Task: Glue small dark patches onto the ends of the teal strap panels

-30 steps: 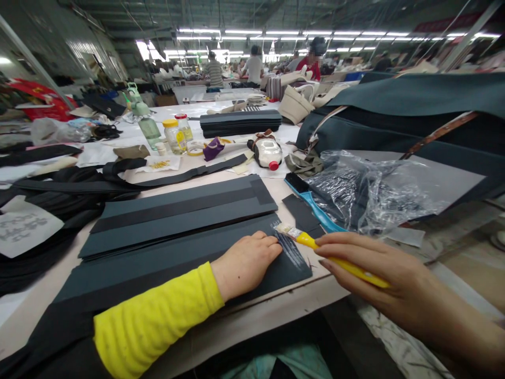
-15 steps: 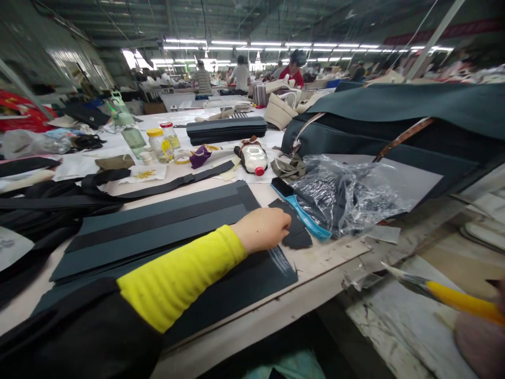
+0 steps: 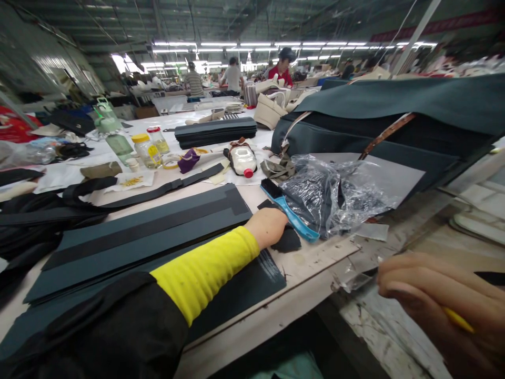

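Observation:
My left hand, in a yellow cuff, is closed over dark scraps beside the blue brush; its fingertips and anything in them are hidden. Below the forearm lies a dark green panel with whitish streaks near its right end. A stack of green pieces with a black strip lies left of the hand. At the lower right, my right hand is closed around a yellow-handled tool, mostly covered by the fingers.
Clear plastic wrap lies right of the brush, before a large green fabric pile. A red-capped container, jars and black straps sit farther back. Several people are in the background.
My right hand has come farther into view from the right, now hiding most of the yellow tool. My left hand has turned, with its fingers less visible, and sits closer to the blue brush.

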Available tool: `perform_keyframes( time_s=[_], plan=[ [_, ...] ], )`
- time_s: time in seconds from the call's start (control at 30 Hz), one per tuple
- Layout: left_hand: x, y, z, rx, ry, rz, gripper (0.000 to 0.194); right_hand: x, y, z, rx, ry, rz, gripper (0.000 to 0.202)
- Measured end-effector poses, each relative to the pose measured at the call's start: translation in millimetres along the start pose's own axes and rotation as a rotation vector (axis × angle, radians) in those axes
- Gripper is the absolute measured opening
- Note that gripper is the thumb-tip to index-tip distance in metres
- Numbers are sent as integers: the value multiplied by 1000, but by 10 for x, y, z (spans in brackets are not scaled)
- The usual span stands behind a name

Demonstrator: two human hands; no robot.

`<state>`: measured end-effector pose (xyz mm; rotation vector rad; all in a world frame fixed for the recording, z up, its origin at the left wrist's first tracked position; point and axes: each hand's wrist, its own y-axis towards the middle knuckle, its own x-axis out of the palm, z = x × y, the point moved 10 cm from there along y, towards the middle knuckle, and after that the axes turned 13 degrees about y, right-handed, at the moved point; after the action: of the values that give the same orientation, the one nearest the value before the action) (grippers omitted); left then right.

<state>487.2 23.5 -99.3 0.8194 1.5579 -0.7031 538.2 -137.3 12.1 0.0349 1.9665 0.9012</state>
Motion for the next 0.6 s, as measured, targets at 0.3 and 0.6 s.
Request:
perform_keyframes(
  time_s=[0.3, 0.6],
  plan=[
    [-485, -689, 383, 200, -58, 118, 18, 688, 10, 134, -73, -153, -72, 29],
    [8, -860, -194, -374, -1303, -200, 46, 428, -70, -231, -232, -105, 40, 34]
  ],
)
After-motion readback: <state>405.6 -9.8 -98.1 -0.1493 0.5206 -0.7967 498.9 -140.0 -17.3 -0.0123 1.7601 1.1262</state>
